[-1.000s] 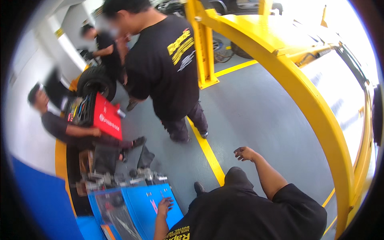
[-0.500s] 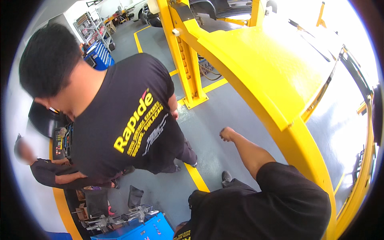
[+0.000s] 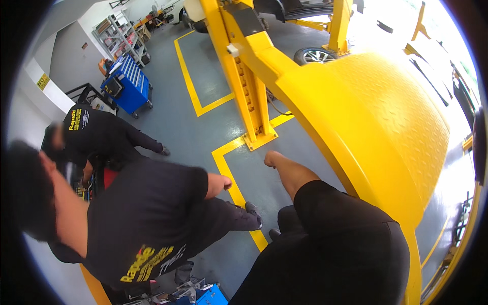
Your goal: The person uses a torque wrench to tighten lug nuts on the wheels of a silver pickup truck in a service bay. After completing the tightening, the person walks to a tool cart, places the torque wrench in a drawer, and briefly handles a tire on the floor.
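My right hand (image 3: 271, 159) hangs over the grey floor, its bare forearm coming out of a black sleeve. The fingers look curled in, and I see nothing in them. Closest to it is the foot of a yellow lift post (image 3: 249, 101). A broad yellow lift platform (image 3: 371, 117) with a textured top rises beside my arm on the right. My left hand is out of view. To my left a co-worker in a black shirt (image 3: 147, 213) walks with one hand (image 3: 219, 185) held out low.
Another person (image 3: 101, 129) bends over equipment by the left wall. Beyond stand a blue wheeled tool chest (image 3: 127, 86) and a metal shelf (image 3: 119, 38). Yellow floor lines (image 3: 188, 76) cross the floor. A car wheel (image 3: 315, 55) lies behind the lift, and a blue case (image 3: 212, 296) is low in front.
My view has shifted, and my right hand appears farther left and higher. The nearby co-worker appears lower and farther left. The blue tool chest has come fully into view.
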`<action>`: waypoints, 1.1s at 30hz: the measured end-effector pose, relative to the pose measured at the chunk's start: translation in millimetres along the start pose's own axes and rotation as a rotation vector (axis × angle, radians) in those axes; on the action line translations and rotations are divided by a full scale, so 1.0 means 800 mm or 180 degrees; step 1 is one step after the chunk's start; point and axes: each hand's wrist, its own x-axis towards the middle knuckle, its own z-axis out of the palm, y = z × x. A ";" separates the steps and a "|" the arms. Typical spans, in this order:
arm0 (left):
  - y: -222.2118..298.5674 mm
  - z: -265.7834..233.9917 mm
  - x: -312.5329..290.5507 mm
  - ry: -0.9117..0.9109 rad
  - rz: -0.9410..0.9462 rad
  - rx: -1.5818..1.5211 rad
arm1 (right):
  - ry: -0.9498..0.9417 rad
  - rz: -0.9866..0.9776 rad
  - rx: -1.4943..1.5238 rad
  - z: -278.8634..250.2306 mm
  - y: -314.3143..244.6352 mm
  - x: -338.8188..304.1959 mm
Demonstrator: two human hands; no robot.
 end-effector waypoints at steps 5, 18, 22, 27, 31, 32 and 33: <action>0.089 0.008 0.114 -0.0235 -0.0026 -0.0050 | -0.0221 -0.0010 -0.0776 -0.010 0.090 0.125; 0.173 0.011 0.186 0.0489 -0.0511 -0.1587 | -0.0653 -0.1106 -0.1297 -0.159 -0.208 0.429; 0.177 0.073 0.228 0.0583 -0.0880 -0.2372 | -0.1303 -0.0530 -0.0361 -0.220 -0.303 0.570; 0.280 0.085 0.323 0.0276 -0.0926 -0.3003 | -0.1388 -0.0534 -0.0163 -0.328 -0.348 0.771; 0.456 -0.018 0.375 0.0312 -0.0978 -0.2187 | -0.1322 0.0564 0.0437 -0.366 -0.357 0.755; 0.492 -0.072 0.414 0.0243 -0.1450 -0.2968 | -0.1529 0.0559 0.0510 -0.378 -0.353 0.762; 0.540 -0.114 0.429 0.0329 -0.0347 -0.2105 | -0.1526 0.0680 0.0597 -0.406 -0.341 0.770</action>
